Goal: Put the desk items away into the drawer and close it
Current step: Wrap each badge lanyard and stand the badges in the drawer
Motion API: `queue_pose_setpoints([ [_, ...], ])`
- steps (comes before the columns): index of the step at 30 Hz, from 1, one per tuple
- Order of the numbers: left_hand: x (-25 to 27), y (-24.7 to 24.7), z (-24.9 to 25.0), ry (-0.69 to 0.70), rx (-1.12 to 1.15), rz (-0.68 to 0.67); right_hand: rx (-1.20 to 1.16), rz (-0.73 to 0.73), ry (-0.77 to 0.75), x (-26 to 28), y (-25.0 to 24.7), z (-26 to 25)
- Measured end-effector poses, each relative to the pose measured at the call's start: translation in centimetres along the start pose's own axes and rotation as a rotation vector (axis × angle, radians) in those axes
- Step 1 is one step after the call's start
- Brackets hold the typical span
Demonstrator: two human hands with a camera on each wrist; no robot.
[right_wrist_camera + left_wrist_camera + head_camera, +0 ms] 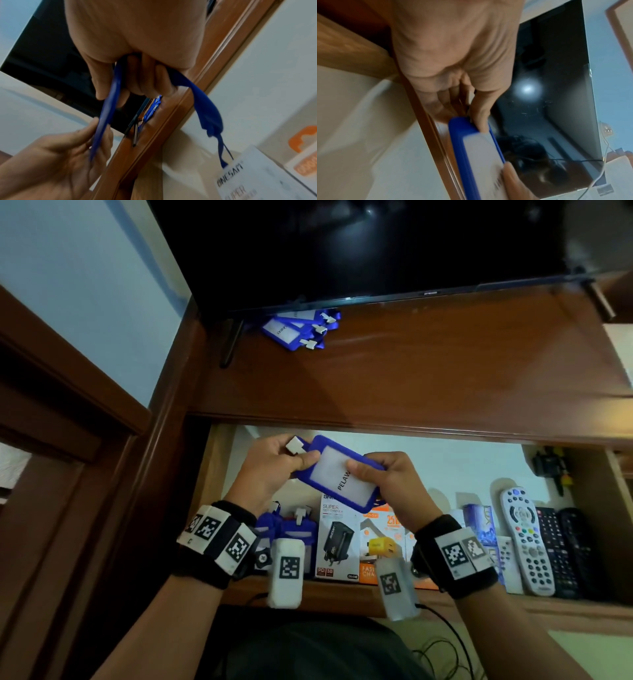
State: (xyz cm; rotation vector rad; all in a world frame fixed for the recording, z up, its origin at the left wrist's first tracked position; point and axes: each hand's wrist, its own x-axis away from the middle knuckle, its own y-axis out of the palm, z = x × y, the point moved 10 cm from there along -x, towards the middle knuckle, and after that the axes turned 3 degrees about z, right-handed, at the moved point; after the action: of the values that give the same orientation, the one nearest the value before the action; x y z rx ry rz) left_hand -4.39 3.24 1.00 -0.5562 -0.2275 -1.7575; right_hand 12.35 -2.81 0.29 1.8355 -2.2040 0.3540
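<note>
A blue badge holder [337,472] with a white card reading PELAW hangs above the open drawer [219,460]. My left hand [274,463] pinches its clip end, thumb on the top corner [481,121]. My right hand [387,477] grips the opposite end, thumb on the card, fingers curled under it [154,81]. The holder [109,102] appears edge-on in the right wrist view, and its blue lanyard [207,108] dangles from my right fingers. Several more blue badge holders [301,328] lie piled on the desk top [428,361] under the TV. Others [287,529] lie in the drawer's left part.
Charger boxes [337,539] and an orange box [387,542] stand in the drawer's middle. A white remote [525,539] and black remotes [565,553] lie at the right. A black TV [359,248] on thin legs [233,340] stands at the desk's back. A door frame [68,405] is at left.
</note>
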Motion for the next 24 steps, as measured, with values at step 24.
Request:
queue_pose_setpoints([
  [24,0.3,-2.4,-2.1,-0.044,-0.161,-0.064,-0.115,0.065,0.125,-0.5,2.2,2.0],
])
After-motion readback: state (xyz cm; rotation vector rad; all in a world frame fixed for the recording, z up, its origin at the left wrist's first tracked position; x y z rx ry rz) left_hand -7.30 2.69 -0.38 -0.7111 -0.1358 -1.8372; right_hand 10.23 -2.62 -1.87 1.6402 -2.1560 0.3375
